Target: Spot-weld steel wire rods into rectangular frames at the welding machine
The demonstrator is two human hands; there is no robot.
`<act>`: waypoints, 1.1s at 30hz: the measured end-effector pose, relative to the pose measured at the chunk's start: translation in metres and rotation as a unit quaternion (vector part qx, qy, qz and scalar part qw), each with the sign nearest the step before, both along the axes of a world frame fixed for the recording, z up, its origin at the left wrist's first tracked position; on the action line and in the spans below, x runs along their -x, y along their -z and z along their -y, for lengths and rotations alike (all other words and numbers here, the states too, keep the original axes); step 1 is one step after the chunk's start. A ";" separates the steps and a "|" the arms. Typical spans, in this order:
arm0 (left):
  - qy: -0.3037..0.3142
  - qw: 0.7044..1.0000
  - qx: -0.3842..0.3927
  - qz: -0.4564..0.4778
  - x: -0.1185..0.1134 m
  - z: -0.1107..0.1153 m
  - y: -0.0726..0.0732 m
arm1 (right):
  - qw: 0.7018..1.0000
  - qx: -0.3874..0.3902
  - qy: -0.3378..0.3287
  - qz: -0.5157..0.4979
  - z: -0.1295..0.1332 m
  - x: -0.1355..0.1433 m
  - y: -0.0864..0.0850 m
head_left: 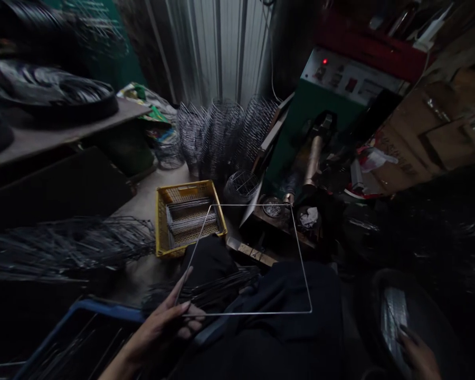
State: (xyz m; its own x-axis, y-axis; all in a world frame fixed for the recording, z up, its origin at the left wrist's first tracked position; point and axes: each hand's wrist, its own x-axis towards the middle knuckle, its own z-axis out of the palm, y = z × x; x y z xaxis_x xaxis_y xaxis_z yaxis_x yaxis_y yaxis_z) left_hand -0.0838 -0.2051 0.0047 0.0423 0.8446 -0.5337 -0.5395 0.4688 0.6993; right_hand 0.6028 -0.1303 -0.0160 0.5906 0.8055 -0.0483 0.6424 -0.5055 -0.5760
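My left hand (172, 319) is closed on one corner of a rectangular wire frame (245, 313), pinching it between thumb and fingers. The frame spans above my lap, and its far right corner reaches the copper electrode tip (288, 199) of a welding machine; whether they touch I cannot tell. At the lower right, my right hand (419, 351) is at a round dark tray (366, 311) with a bundle of short metal wires (395, 316). Its fingers are dim and blurred, so their grip does not show.
A yellow crate (157, 221) holds several wire frames. Behind it stand stacked wire baskets (225, 132). The green welding machine (288, 142) has a red light. A blue crate (75, 306) with wire pieces is at lower left, below a heap of wire (71, 248). Cardboard boxes (423, 142) stand right.
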 end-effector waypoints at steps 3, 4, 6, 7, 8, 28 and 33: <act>0.009 1.000 -0.007 -0.005 0.003 0.000 0.000 | 0.996 0.001 0.061 -0.059 0.009 0.029 -0.026; 0.011 1.000 -0.010 -0.005 0.004 0.000 0.000 | 0.998 -0.003 0.058 -0.039 0.011 0.042 -0.035; 0.015 1.000 -0.012 -0.006 0.004 -0.002 0.001 | 1.000 -0.007 0.016 0.014 0.013 0.075 -0.052; 0.015 1.000 -0.010 -0.004 0.004 -0.002 0.002 | 1.000 -0.007 -0.015 0.025 0.013 0.095 -0.059; 0.016 1.000 -0.009 -0.002 0.003 -0.003 0.003 | 0.999 -0.007 -0.049 0.021 0.013 0.118 -0.066; -0.004 1.000 0.015 -0.016 -0.009 0.005 -0.007 | 0.883 -0.115 -0.451 0.052 -0.024 0.308 -0.061; 0.013 0.999 0.013 -0.035 -0.006 0.004 -0.004 | 0.889 -0.090 -0.446 0.052 -0.026 0.310 -0.053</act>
State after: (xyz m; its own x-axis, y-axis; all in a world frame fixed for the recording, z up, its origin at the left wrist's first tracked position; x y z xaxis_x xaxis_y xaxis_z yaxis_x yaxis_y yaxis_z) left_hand -0.0777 -0.2092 0.0088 0.0253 0.8295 -0.5580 -0.4769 0.5006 0.7225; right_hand 0.2930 -0.1044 0.0373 -0.2943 0.9444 0.1467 0.7961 0.3271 -0.5092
